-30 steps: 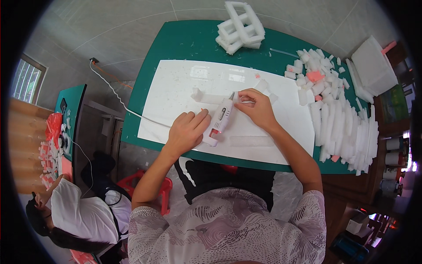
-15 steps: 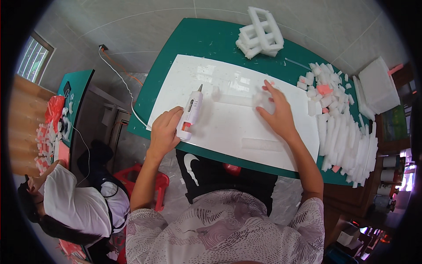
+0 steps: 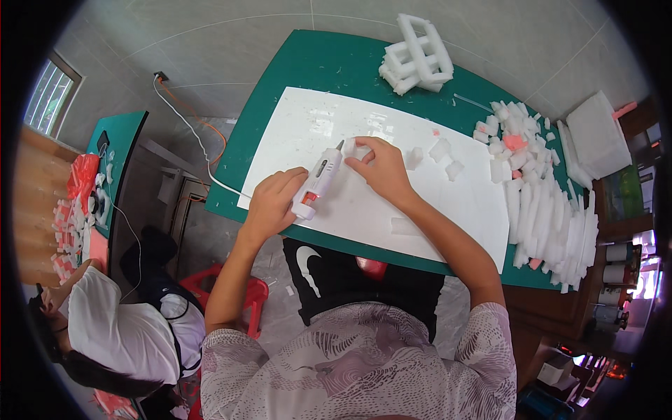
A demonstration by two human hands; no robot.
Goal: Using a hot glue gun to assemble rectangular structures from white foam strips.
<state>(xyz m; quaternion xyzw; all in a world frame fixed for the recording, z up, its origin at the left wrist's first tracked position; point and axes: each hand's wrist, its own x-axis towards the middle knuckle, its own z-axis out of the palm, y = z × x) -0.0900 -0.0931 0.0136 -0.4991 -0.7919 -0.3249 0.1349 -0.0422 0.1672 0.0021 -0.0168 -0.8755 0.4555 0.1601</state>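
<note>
My left hand (image 3: 271, 203) is wrapped round a white hot glue gun (image 3: 320, 183), its nozzle pointing up and to the right. Just beside that nozzle, my right hand (image 3: 381, 168) pinches a small white foam block (image 3: 352, 148) between thumb and fingers. Whether nozzle and foam touch, I cannot tell. To the right of this hand lie loose foam blocks (image 3: 439, 149) on the white board (image 3: 280, 150). A foam strip (image 3: 408, 226) rests closer to me, partly covered by my right forearm.
An openwork foam frame (image 3: 418, 59) stands at the back of the green table (image 3: 280, 63). Foam pieces and strips (image 3: 549, 217) are heaped on the right, near thick foam slabs (image 3: 602, 136). The white cord (image 3: 227, 190) runs off left. Another person (image 3: 122, 315) sits at lower left.
My right hand has moved left to the glue gun's tip and closed on a foam block. The glue gun has shifted slightly right and tilted more. Loose blocks now lie farther right on the board.
</note>
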